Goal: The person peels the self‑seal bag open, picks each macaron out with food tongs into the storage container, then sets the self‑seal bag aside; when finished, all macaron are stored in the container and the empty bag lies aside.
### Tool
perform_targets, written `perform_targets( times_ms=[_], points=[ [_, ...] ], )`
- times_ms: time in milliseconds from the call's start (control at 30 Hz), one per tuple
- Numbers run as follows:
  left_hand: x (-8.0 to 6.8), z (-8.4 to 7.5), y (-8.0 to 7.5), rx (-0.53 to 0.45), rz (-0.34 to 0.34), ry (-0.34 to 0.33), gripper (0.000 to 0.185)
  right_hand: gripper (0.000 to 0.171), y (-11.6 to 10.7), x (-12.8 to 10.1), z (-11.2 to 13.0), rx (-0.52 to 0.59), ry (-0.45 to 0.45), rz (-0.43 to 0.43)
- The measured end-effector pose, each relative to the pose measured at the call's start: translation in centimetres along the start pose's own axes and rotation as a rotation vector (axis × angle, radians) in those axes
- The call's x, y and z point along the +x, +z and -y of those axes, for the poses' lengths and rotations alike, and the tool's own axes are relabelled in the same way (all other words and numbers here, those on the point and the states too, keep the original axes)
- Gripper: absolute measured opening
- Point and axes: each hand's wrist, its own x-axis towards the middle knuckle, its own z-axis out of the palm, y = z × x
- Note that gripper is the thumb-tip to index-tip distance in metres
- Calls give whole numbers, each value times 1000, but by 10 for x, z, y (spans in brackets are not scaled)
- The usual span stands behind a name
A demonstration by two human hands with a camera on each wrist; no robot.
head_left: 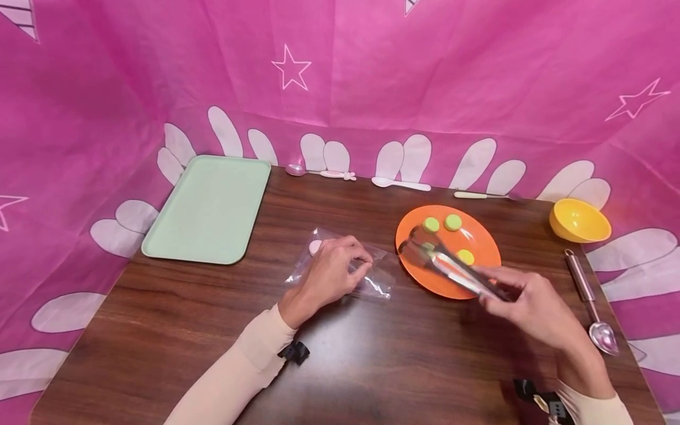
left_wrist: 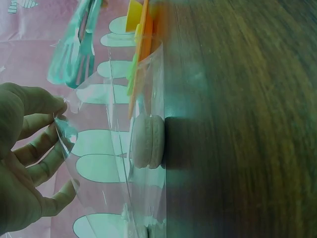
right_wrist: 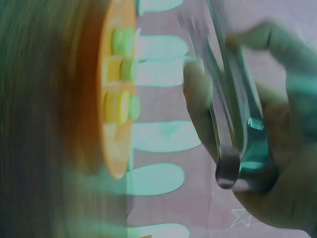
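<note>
My left hand [head_left: 330, 268] pinches the edge of a clear plastic bag [head_left: 378, 288] lying on the table and holds its upper film raised. A pale macaron [left_wrist: 148, 141] sits inside the bag in the left wrist view; part of another shows at that view's lower edge. My right hand [head_left: 539, 310] grips metal tongs [head_left: 459, 273], blurred, over an orange plate [head_left: 489, 242]. On the plate are green macarons [head_left: 453, 222] and a yellow macaron [head_left: 466, 257]. The slotted tips of the tongs show nothing between them in the left wrist view.
A light green tray [head_left: 209, 209] lies at the left. Along the back edge are a pink-handled spoon [head_left: 319, 173], a white spoon [head_left: 401, 184] and a pale-handled utensil [head_left: 478, 195]. A yellow bowl [head_left: 579, 221] and a metal scoop [head_left: 584, 286] stand at the right.
</note>
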Motion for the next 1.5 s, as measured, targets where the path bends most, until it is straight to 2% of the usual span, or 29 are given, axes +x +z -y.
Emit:
perform_targets(
  times_ms=[67, 200, 500, 733, 867, 1100, 1500],
  points=[
    [0, 0, -1, -5, -7, 0, 5, 48, 4, -5, 7, 35, -81, 64],
    [1, -1, -1, -8, -18, 0, 6, 49, 20, -5, 19, 50, -141, 148],
    [0, -2, 0, -27, 0, 8, 6, 53, 49, 21, 42, 10, -189, 231],
    [-1, -2, 0, -8, 10, -5, 6, 49, 64, 36, 51, 54, -204, 286],
    [-1, -1, 0, 13, 7, -9, 6, 50, 68, 35, 51, 75, -226, 267],
    [0, 0, -1, 28, -11, 12, 5, 51, 63, 27, 48, 98, -199, 247],
    [0, 0, -1, 8, -5, -11, 7, 51, 36, -6, 22, 58, -192, 92]
  ],
)
